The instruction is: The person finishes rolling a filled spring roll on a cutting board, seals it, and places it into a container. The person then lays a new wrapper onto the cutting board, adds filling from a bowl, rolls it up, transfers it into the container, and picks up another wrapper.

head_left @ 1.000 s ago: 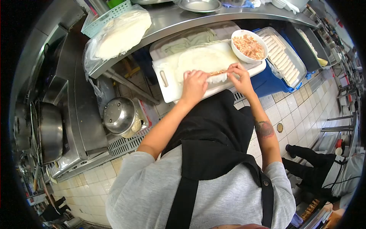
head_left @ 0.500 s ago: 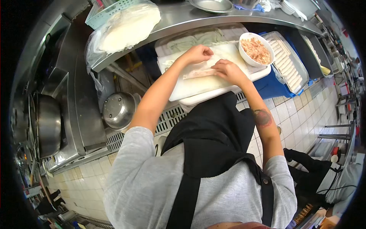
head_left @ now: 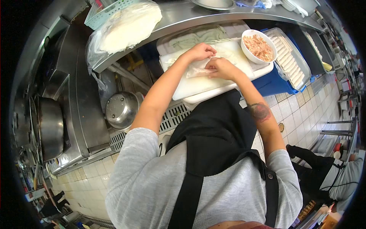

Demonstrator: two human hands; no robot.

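Observation:
On a white cutting board [head_left: 187, 89], a thin, pale spring roll wrapper [head_left: 195, 71] lies partly folded over pinkish filling. My left hand [head_left: 202, 52] is at its far side, with fingers curled and closed on the wrapper's thin edge. Close beside it, my right hand [head_left: 222, 68] pinches the right end of the folded wrapper. A white bowl [head_left: 245, 54] of pinkish chopped filling [head_left: 258, 47] stands at the board's far right corner. Further right, a clear plastic tray [head_left: 303, 65] holds several white rolls [head_left: 286, 57] in a row.
A steel shelf [head_left: 179, 19] runs beyond the board, carrying a bagged stack of pale wrappers [head_left: 131, 28] and a metal dish [head_left: 213, 4]. A green cloth [head_left: 200, 37] lies behind the board. A metal pot [head_left: 121, 110] sits low left. Another person [head_left: 324, 171] is at lower right.
My right hand has shifted left along the roll and turned its fingers inward. The wrapper's near side now looks lifted and folded further over. The view has shifted slightly.

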